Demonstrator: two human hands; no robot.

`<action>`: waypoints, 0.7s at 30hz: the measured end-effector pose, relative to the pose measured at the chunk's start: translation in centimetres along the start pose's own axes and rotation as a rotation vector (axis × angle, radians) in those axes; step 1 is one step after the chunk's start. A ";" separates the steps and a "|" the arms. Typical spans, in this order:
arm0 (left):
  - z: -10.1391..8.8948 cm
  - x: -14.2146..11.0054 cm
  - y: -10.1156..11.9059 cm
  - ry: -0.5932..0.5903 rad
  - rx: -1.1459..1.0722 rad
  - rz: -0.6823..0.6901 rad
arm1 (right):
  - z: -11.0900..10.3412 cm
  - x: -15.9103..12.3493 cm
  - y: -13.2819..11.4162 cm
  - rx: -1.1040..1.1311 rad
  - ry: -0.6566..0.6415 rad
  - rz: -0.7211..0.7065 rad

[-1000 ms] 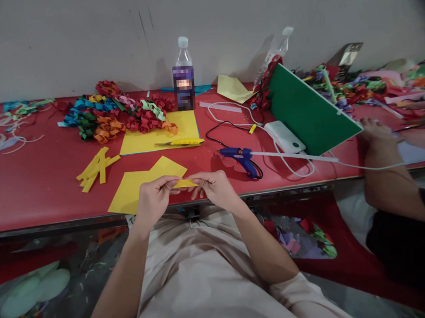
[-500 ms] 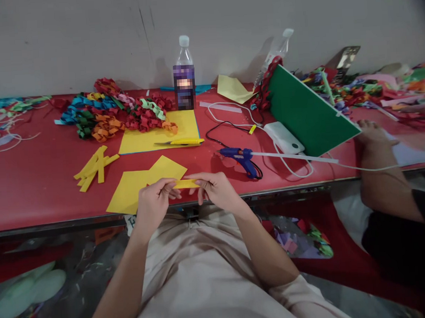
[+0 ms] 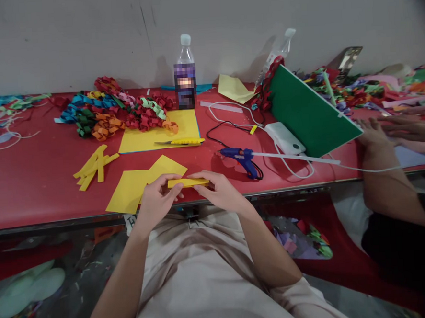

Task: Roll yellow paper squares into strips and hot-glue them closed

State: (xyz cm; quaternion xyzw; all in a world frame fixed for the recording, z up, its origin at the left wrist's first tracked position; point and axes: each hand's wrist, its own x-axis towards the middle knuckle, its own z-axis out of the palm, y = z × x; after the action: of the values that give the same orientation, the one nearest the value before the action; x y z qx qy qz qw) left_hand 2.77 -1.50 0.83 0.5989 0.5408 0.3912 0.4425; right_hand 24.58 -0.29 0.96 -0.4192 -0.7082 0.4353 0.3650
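A narrow folded strip of yellow paper [image 3: 188,182] spans the gap between my two hands, just above the table's front edge. My left hand [image 3: 160,195] pinches its left end between thumb and fingers. At the other end, my right hand [image 3: 216,190] grips it the same way. Beneath and left of my hands lie yellow paper sheets [image 3: 128,188]. A small pile of folded yellow strips [image 3: 96,167] rests farther left. Beyond my hands, a yellow utility knife [image 3: 184,141] lies on a larger yellow sheet [image 3: 139,139].
Right of my hands lies a blue glue gun [image 3: 243,159] with a long glue stick, near a white power bank [image 3: 283,138] and cables. A green board [image 3: 308,110] leans there. Curled paper chains [image 3: 112,110] and a bottle [image 3: 185,84] stand behind. Another person's hands [image 3: 372,130] are at right.
My thumbs and fingers have shifted along the yellow strip, and more of it shows, looking wider. At the right, more of the other person's hands has come into view on the table.
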 end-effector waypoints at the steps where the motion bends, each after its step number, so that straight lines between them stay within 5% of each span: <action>1: 0.0 0.0 0.1 -0.009 0.031 0.017 | 0.0 0.0 0.0 0.012 -0.008 0.008; 7: -0.4 0.4 0.6 -0.079 0.144 0.081 | -0.1 0.4 0.0 -0.013 -0.033 0.021; 15: -0.8 0.8 0.1 -0.086 -0.036 0.005 | 0.2 0.5 0.0 0.396 -0.046 0.183; 21: -0.8 1.1 -0.2 -0.016 -0.001 0.044 | -0.1 0.6 0.4 0.223 -0.012 0.111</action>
State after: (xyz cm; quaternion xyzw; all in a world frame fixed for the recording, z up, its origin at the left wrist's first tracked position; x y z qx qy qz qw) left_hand 2.08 -0.35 0.90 0.6135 0.5239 0.3964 0.4383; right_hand 24.57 0.42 0.72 -0.4118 -0.6334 0.5333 0.3805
